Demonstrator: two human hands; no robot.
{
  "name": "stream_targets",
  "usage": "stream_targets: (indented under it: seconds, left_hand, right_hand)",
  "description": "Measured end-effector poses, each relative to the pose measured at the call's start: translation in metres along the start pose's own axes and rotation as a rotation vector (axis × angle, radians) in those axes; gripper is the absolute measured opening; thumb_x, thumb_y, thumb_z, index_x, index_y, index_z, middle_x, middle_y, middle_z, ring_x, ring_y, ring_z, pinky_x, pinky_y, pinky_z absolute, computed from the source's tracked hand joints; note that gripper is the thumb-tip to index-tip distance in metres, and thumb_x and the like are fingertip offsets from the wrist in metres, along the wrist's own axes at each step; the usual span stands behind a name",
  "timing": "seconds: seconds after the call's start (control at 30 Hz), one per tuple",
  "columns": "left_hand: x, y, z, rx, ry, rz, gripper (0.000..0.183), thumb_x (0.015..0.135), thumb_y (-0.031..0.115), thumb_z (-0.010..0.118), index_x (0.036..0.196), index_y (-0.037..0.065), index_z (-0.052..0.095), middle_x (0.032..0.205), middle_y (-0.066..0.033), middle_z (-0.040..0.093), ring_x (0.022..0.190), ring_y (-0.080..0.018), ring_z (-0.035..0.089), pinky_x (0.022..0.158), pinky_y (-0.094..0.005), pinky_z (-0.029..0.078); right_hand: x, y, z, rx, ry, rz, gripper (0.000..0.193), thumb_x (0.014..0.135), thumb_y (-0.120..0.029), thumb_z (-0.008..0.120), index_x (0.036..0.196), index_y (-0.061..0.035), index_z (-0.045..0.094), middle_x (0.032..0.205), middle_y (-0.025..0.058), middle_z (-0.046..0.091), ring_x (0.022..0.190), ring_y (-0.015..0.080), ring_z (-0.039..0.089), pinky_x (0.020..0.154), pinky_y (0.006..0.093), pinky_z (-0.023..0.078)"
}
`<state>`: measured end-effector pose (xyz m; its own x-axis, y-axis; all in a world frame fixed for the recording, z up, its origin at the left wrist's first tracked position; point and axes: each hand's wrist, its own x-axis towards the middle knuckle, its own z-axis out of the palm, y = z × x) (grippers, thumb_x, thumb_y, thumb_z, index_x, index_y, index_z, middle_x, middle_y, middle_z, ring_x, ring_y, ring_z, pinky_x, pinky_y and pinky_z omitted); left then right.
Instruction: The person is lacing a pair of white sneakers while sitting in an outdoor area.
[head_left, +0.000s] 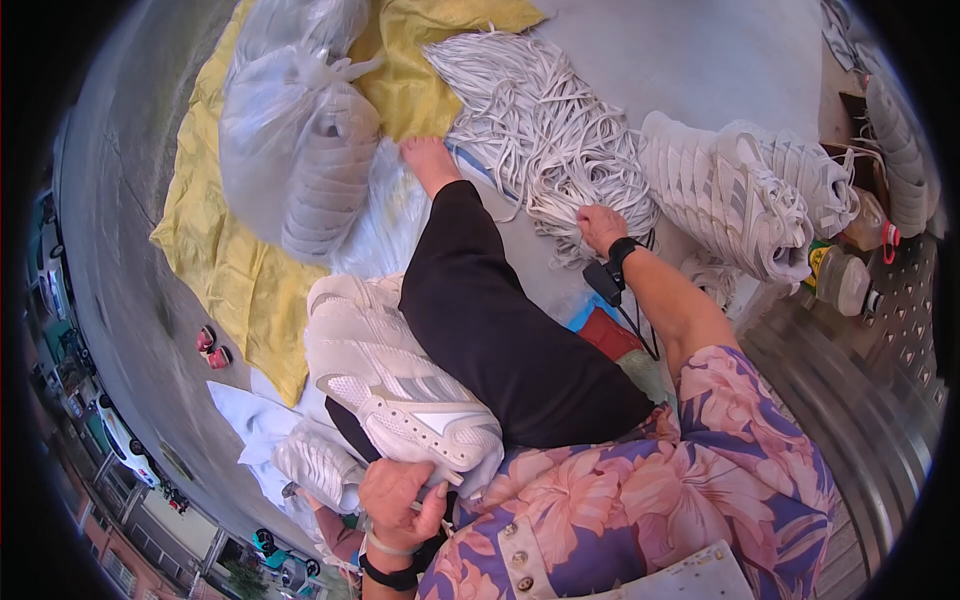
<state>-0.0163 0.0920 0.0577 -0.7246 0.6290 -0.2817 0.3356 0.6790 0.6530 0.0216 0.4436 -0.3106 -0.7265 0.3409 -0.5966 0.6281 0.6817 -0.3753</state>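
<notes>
A white and grey sneaker (425, 425) with bare eyelets lies at the end of a nested row of sneakers (345, 320) beside my black-trousered leg. My left hand (400, 500) is closed just below this sneaker, its thumb and fingers pinching what looks like a white shoelace end (452, 477). Over to the right, my right hand (603, 228) reaches to the near edge of a big tangled pile of white shoelaces (560, 120). Its fingers are curled closed on shoelaces there, partly hidden by the back of the hand.
Stacked sneakers (725, 190) stand to the right, near plastic bottles (842, 282). Clear bags of shoes (300, 150) rest on a yellow sheet (235, 290) at the far left. Red shoes (213, 346) lie on the ground. Part of another person's arm (335, 530) shows at the lower left.
</notes>
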Motion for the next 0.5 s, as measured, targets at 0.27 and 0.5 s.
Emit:
stream_targets:
  seconds: [0.27, 0.5]
  left_hand:
    - [0.003, -0.007, -0.005, -0.124, -0.024, -0.043, 0.016, 0.067, 0.019, 0.064, 0.073, 0.005, 0.061, 0.06, -0.0061, 0.054, 0.052, -0.0242, 0.049, 0.051, -0.0324, 0.037]
    - [0.014, -0.012, -0.012, -0.244, -0.082, -0.054, 0.013, 0.067, 0.014, 0.068, 0.076, 0.006, 0.064, 0.062, -0.0059, 0.06, 0.049, -0.0235, 0.055, 0.048, -0.0316, 0.041]
  right_hand:
    - [0.025, -0.015, 0.009, -0.058, 0.135, -0.001, 0.014, 0.078, -0.021, 0.059, 0.088, -0.0098, 0.059, 0.086, 0.0134, 0.061, 0.084, 0.0324, 0.059, 0.072, 0.0423, 0.046]
    - [0.044, -0.032, 0.015, 0.011, 0.197, 0.078, 0.018, 0.076, -0.018, 0.064, 0.09, -0.009, 0.06, 0.093, 0.0145, 0.058, 0.091, 0.0328, 0.057, 0.076, 0.0425, 0.045]
